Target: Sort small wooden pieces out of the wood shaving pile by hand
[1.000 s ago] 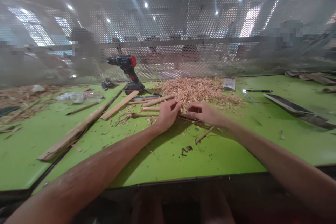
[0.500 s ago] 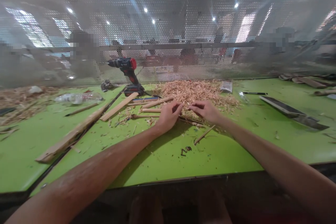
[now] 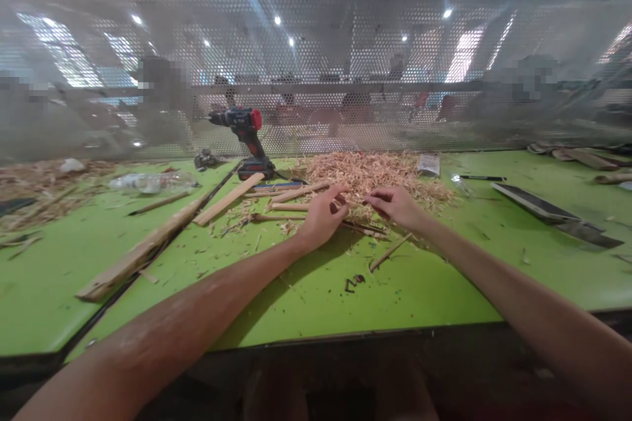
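My left hand (image 3: 322,217) is over the front of a heap of wood shavings (image 3: 365,170), its thumb and forefinger apart with nothing visible between them. Facing it across a small gap, my right hand (image 3: 395,206) has its fingertips pinched together. Whatever may be in that pinch is too small to make out. Thin wooden strips (image 3: 289,207) lie just left of my left hand, and a few darker sticks (image 3: 364,229) lie below and between the hands. Nearer to me, a short thin stick (image 3: 390,252) rests under my right wrist.
A cordless drill (image 3: 247,138) stands at the back, near a perforated screen (image 3: 316,66). On the left are a long wooden piece (image 3: 143,247), a flat slat (image 3: 230,199) and a plastic bottle (image 3: 153,182). A dark flat tool (image 3: 540,202) and a pen (image 3: 481,177) lie right.
My left thumb and forefinger have spread apart, and the gap between the hands is slightly wider. My right hand keeps its pinch. The whole view has shifted a little.
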Action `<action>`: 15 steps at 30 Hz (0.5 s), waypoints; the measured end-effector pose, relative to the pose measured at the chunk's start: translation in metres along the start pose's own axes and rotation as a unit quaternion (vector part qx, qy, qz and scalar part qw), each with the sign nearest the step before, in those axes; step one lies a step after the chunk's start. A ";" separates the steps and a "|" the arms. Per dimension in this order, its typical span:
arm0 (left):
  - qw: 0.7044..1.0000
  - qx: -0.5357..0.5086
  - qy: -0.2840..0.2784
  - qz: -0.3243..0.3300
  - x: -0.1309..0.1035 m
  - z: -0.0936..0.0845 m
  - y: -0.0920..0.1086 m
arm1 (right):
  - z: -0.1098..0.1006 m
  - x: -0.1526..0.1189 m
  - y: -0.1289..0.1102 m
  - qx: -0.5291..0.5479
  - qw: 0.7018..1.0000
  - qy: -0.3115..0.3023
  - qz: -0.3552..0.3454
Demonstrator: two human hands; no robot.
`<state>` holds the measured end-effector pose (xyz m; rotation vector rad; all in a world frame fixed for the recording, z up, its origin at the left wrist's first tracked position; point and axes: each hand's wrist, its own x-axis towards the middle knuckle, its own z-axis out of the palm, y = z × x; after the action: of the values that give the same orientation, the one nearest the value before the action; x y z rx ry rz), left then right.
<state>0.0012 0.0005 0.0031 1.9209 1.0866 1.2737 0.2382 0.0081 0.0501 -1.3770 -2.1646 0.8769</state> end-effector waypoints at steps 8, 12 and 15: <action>1.000 -0.004 -0.008 -0.009 0.001 0.001 0.001 | 0.001 -0.003 -0.002 0.012 1.000 -0.024 0.004; 1.000 0.004 -0.010 -0.009 0.001 0.001 -0.001 | 0.002 -0.004 -0.004 0.010 1.000 -0.018 0.002; 1.000 0.010 -0.001 -0.007 0.001 0.001 -0.003 | 0.002 -0.005 -0.005 0.006 1.000 -0.020 -0.004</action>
<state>0.0017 0.0029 0.0005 1.9256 1.1144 1.2579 0.2359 0.0020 0.0520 -1.3557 -2.1888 0.9221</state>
